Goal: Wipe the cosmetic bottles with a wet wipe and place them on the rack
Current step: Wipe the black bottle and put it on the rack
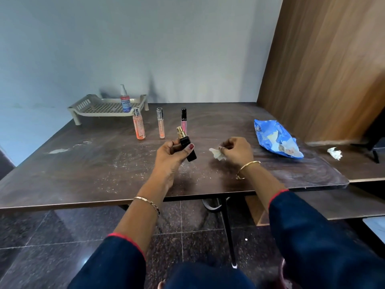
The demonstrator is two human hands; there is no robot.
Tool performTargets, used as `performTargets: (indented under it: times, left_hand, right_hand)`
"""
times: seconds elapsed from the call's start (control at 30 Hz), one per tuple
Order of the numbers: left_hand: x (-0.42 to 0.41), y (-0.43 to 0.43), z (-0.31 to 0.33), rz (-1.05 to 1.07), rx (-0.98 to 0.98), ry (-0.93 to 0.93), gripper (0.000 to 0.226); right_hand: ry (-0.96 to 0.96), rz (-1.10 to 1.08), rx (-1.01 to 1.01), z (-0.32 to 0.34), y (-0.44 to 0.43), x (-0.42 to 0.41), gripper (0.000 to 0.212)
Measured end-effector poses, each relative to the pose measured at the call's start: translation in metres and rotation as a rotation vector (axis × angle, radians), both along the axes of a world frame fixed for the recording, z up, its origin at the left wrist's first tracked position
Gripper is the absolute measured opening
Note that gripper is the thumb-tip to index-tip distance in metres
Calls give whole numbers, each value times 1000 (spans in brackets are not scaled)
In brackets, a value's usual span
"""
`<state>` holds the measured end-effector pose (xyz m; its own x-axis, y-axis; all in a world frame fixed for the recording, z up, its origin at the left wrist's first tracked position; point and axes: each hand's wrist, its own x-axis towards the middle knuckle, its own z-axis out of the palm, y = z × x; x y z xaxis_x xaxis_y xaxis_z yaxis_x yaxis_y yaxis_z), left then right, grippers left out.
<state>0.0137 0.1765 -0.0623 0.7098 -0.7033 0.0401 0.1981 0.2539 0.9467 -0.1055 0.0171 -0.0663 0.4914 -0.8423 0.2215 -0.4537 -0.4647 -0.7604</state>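
Left grip (169, 155) is wrapped round the black bottle (186, 145), held just above the counter (104, 163), long axis tilted: gold cap up and away to the left, base down toward the right. Right grip (237, 151) pinches the crumpled wet wipe (216, 153) just right of that base, not touching, so the wipe should come in from the right. The rack (83, 104) waits far back left, nearer the left grip.

- The blue label on the spray bottle (125, 103) is showing print too small to read.
- The blue wipe packet (265, 132) is carrying only blurred lettering.
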Motion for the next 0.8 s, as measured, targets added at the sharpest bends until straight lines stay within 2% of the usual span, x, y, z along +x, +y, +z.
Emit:
performTargets:
  times: [0.1,0.3,0.43,0.57,0.8]
  left_hand:
    - [12,3,4,1,26,-37,23]
    - [42,13,15,70,152,-135,35]
    - [62,28,31,94,148,-216,26]
    - [91,48,53,134,148,-294,15]
    - [184,68,95,297,244,-572,31]
  right_hand:
    - [96,34,-16,5,-9,10,15]
    - [-125,145,4,44,12,44,20]
    - [-176,223,-126,75,42,85,18]
    - [-280,375,-163,106,74,131,18]
    - [-239,636,-267,145,102,215,23]
